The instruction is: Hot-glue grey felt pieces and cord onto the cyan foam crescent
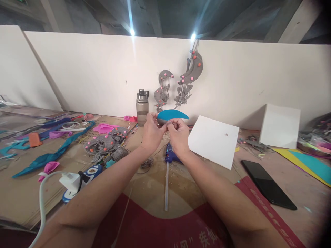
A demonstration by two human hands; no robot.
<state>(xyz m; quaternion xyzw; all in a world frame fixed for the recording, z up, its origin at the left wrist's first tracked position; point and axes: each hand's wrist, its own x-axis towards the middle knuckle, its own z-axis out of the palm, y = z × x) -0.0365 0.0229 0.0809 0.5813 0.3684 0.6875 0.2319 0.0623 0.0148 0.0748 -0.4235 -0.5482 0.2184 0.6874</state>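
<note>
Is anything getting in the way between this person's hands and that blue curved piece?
Nothing visible is: the left hand and right hand both hold the blue curved piece directly. The glue gun shows lower in the picture, partly behind the right wrist, not between them.

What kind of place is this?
Probably a craft workshop. There's a blue glue gun with a clear stick, grey moon hangings with pink and orange dots, and a blue curved piece held in the left hand and right hand.
</note>
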